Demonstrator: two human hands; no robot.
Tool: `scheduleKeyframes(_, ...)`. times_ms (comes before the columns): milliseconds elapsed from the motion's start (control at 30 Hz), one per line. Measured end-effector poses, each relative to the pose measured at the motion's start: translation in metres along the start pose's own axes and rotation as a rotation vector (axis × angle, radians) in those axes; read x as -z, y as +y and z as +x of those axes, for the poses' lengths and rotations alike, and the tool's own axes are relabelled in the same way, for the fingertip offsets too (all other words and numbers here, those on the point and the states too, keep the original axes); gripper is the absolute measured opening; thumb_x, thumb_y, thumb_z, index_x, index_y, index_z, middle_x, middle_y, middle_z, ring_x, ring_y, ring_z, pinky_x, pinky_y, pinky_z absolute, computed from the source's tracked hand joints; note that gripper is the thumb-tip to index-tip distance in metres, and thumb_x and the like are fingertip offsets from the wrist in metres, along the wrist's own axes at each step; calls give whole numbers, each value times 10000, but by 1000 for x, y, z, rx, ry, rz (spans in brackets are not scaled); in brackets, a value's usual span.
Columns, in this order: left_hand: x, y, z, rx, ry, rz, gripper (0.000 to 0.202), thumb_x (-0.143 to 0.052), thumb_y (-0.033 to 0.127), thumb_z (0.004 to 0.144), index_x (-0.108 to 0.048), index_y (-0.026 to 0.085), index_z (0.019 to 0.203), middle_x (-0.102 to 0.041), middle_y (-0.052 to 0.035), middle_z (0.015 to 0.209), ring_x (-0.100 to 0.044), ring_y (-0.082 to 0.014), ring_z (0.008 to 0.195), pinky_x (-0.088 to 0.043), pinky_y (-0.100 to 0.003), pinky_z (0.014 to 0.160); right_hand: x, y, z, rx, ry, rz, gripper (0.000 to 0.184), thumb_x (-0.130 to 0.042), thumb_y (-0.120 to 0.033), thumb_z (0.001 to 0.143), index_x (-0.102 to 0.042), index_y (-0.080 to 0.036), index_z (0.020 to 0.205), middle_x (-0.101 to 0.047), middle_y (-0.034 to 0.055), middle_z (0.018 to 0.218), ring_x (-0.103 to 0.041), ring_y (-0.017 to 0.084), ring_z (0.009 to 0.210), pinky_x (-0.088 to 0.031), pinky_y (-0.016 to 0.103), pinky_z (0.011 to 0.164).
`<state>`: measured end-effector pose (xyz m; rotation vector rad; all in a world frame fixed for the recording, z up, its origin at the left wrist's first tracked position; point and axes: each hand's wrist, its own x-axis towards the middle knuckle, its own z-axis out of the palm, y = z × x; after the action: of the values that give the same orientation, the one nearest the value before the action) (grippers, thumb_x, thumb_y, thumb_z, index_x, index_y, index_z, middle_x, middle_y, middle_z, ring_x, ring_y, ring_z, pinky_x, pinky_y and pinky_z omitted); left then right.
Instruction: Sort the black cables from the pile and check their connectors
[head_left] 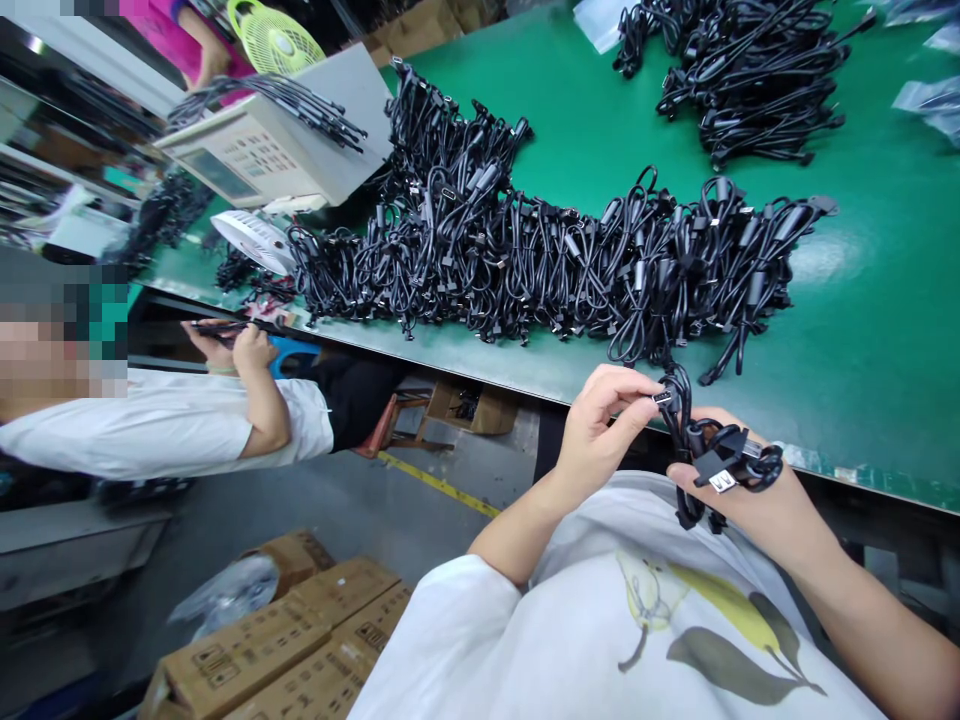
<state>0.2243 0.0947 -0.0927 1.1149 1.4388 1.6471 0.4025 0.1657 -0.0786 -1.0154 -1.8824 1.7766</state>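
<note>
My left hand [604, 425] pinches a small black cable connector [663, 399] between thumb and fingertips, its metal end showing. A bundled black cable [684, 440] hangs from that grip across to my right hand [757, 510], whose fingers are closed around it. On the bundle a white-faced USB plug [722, 481] and another metal-ended plug stick out near the right wrist. Part of my right hand's fingers is hidden behind the loops. Just beyond both hands, a long heap of bundled black cables [525, 265] lies along the green table's near edge.
On the green table [585, 110] another cable pile [765, 80] lies at the back right. A beige tester [277, 140] with cables on top stands left, near a green fan [277, 38]. A co-worker in a white shirt [180, 420] sits left. Cardboard boxes [300, 630] stand on the floor.
</note>
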Motion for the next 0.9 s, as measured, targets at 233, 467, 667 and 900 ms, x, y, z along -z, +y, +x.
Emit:
scheduleKeyframes(233,-2,0,0,-228,14,134,176,-652,166,975,-718,232,1125,-663,-58,1058,-636,-167,1020,-563,-292,857,-5,-1,-3,36,45,-101,314,-765,-308,817,-653,-247,1104,-727,13,930,-682,195,754,-549,278,676)
scheduleKeyframes(467,-4,4,3,-300,25,212,121,-651,189,980,-713,218,1080,-675,-54,1008,-649,-160,977,-560,-282,827,-8,4,-9,68,68,-135,327,-798,-332,824,-624,-245,1087,-711,8,927,-628,170,700,-514,272,646)
scheduleKeyframes(667,-6,5,2,-312,40,230,84,-644,229,990,-700,213,1050,-673,-57,1001,-654,-161,956,-566,-297,830,-9,4,-9,68,68,-136,346,-793,-351,824,-624,-244,1106,-695,-2,893,-610,169,683,-498,270,626)
scheduleKeyframes(900,-5,4,2,-324,44,262,66,-644,225,988,-691,213,1032,-672,-50,988,-656,-161,951,-569,-312,847,-8,2,-10,16,72,-121,335,-790,-333,807,-654,-239,1099,-719,11,917,-632,180,712,-509,284,663)
